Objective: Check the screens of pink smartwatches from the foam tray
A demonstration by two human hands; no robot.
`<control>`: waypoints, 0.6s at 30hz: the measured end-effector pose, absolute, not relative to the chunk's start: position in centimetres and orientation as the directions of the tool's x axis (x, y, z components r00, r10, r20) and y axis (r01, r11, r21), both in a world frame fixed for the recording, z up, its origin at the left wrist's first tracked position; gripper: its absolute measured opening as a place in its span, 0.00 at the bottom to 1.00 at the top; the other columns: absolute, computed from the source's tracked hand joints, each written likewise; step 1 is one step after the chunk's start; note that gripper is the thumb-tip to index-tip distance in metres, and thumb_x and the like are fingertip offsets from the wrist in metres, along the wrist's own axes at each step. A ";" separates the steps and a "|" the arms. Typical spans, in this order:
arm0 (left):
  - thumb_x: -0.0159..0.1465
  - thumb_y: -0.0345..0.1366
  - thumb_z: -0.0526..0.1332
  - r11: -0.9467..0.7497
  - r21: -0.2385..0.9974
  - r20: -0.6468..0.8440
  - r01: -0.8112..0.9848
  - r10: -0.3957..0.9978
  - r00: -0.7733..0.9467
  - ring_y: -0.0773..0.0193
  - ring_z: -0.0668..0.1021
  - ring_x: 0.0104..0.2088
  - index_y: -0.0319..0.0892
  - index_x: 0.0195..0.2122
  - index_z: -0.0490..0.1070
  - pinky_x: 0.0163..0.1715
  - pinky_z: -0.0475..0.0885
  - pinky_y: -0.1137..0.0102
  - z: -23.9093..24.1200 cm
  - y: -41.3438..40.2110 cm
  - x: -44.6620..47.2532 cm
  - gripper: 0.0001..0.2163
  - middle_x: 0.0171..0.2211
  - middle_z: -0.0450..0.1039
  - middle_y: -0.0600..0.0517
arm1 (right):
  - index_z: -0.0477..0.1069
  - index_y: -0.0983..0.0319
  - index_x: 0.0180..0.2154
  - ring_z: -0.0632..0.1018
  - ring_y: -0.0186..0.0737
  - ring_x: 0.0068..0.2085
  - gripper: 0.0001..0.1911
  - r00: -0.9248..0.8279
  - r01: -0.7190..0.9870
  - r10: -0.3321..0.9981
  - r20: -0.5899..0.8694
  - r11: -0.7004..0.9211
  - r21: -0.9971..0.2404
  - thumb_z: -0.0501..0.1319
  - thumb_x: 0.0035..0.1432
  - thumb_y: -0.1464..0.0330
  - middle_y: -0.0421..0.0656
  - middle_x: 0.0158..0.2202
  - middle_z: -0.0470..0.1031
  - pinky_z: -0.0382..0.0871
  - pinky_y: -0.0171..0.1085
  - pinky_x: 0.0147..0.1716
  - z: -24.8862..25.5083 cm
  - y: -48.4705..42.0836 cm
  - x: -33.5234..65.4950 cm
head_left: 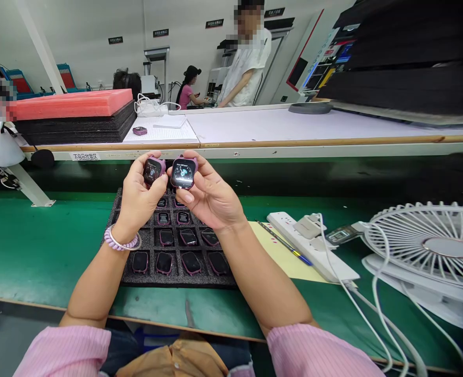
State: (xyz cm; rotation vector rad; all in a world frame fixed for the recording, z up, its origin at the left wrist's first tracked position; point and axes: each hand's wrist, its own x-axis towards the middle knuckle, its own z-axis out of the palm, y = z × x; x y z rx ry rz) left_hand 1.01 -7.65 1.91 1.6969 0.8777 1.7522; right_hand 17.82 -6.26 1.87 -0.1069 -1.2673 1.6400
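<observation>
Two purple-cased smartwatches without straps are held up side by side above a black foam tray. My left hand is closed around the left smartwatch, whose screen shows a dim picture. In my right hand the other smartwatch is gripped by its edges, its screen lit with a blue-white graphic and small text. Below them, the tray's square pockets hold several more purple watches. Some in the farther rows have lit text on their screens; the nearer ones look dark. My forearms and hands cover parts of the tray.
Right of the tray lie a yellow sheet, a pen, a white power strip with cables, and a white fan. A raised shelf behind bears pink foam and another watch. People are beyond.
</observation>
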 end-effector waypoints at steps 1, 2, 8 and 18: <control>0.62 0.45 0.71 -0.647 0.759 0.651 0.072 0.757 -0.058 0.59 0.80 0.48 0.42 0.56 0.69 0.51 0.78 0.66 1.9 -7.7 1.0 0.25 0.53 0.76 0.44 | 0.72 0.51 0.53 0.70 0.29 0.28 0.24 -0.477 -0.641 0.744 0.468 0.070 -0.764 0.77 0.57 0.63 0.39 0.47 0.79 0.72 0.32 0.29 1.9 -6.3 17.8; 0.62 0.45 0.71 -0.655 0.751 0.659 0.084 0.750 -0.057 0.59 0.80 0.47 0.42 0.56 0.69 0.51 0.78 0.66 1.9 -7.7 1.0 0.24 0.52 0.76 0.45 | 0.73 0.51 0.53 0.70 0.29 0.28 0.25 -0.469 -0.634 0.754 0.460 0.075 -0.770 0.77 0.56 0.63 0.39 0.46 0.79 0.72 0.32 0.29 1.9 -6.3 17.8; 0.62 0.48 0.72 -0.635 0.769 0.639 0.069 0.766 -0.072 0.57 0.80 0.49 0.44 0.56 0.70 0.52 0.78 0.65 2.1 -7.9 1.2 0.25 0.52 0.76 0.44 | 0.74 0.51 0.52 0.69 0.32 0.28 0.26 -0.443 -0.627 0.773 0.454 0.095 -0.773 0.78 0.53 0.59 0.39 0.43 0.78 0.71 0.34 0.28 1.9 -6.3 17.6; 0.61 0.49 0.73 -0.650 0.753 0.657 0.102 0.747 -0.098 0.53 0.79 0.54 0.44 0.55 0.71 0.53 0.79 0.64 2.2 -7.8 1.2 0.25 0.52 0.76 0.45 | 0.76 0.51 0.50 0.68 0.30 0.26 0.25 -0.446 -0.646 0.770 0.457 0.077 -0.760 0.79 0.52 0.60 0.38 0.41 0.79 0.70 0.32 0.27 1.9 -6.4 17.6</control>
